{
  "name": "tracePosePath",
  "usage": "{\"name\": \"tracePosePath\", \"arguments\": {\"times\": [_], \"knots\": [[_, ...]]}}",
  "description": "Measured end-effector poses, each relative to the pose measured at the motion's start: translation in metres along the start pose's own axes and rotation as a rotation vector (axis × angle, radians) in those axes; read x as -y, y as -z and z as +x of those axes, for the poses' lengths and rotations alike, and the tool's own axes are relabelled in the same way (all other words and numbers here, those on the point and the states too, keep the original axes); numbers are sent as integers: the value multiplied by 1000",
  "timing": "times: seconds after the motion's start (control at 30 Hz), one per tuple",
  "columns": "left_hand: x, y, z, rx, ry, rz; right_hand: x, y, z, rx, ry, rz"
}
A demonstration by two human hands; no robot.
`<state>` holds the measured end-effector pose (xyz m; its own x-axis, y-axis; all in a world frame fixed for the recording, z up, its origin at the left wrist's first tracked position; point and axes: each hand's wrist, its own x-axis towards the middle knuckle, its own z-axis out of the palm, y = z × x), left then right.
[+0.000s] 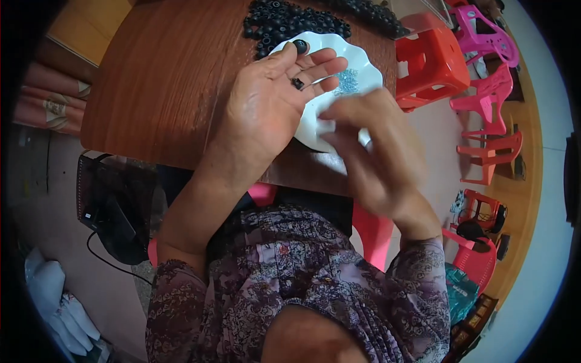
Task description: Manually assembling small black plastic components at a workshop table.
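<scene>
My left hand (269, 100) is turned palm up above the table's near edge. Its thumb and forefinger pinch a round black cap-like part (301, 46). A smaller black piece (297, 83) rests against the curled lower fingers. My right hand (375, 145) is smeared by motion over the near right side of a white scalloped plate (369, 63); whether it holds anything cannot be made out. Small clear bluish pieces (347, 81) lie heaped in the plate. Just beyond the plate, many round black parts (290, 24) are spread in a pile.
The brown wooden table (157, 78) carries a further row of black parts (375, 15) at its far right. Red stools (430, 60) and pink chairs (484, 36) stand on the right. A dark bag (115, 212) hangs below the table's left side, with a black cable (115, 264) nearby.
</scene>
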<state>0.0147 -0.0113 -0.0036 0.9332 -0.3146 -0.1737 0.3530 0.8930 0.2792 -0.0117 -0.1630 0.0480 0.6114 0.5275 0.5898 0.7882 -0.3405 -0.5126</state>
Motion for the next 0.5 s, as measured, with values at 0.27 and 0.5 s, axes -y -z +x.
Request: {"name": "tracePosePath", "arguments": {"times": [0.27, 0.5], "knots": [[4, 36, 17, 465, -46, -184, -42, -35, 15, -60, -102, -149], [16, 8, 1, 33, -201, -53, -41, -37, 8, -55, -100, -128]]}}
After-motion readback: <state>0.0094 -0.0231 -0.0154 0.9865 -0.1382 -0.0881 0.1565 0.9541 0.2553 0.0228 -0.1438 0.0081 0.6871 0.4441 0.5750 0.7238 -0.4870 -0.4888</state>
